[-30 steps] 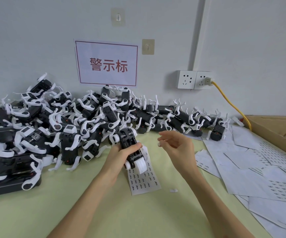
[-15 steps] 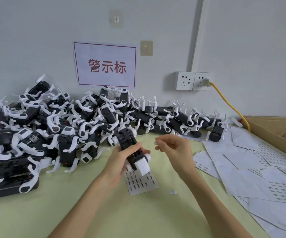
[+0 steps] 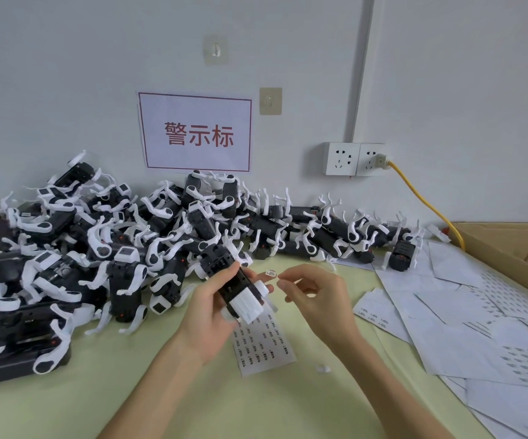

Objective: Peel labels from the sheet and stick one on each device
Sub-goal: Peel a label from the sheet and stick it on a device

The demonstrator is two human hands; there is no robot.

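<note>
The left hand [image 3: 212, 308] grips a black and white device [image 3: 235, 285], fingers curled round its body and holding it tilted above the pale green surface [image 3: 193, 400]. A small label [image 3: 270, 273] sits at the tip of a left finger, just above the device's white end. The right hand [image 3: 316, 296] hovers just beside it, fingers loosely curled and holding nothing, its fingertips [image 3: 283, 285] close to the label but apart from it. Under the hands lies the label sheet [image 3: 264, 346], flat on the surface, partly hidden by the device. A big heap of devices [image 3: 113, 236] is piled along the wall to the left. Used sheets [image 3: 462, 327] are spread out on the right, next to a cardboard box [image 3: 509, 248].
</note>
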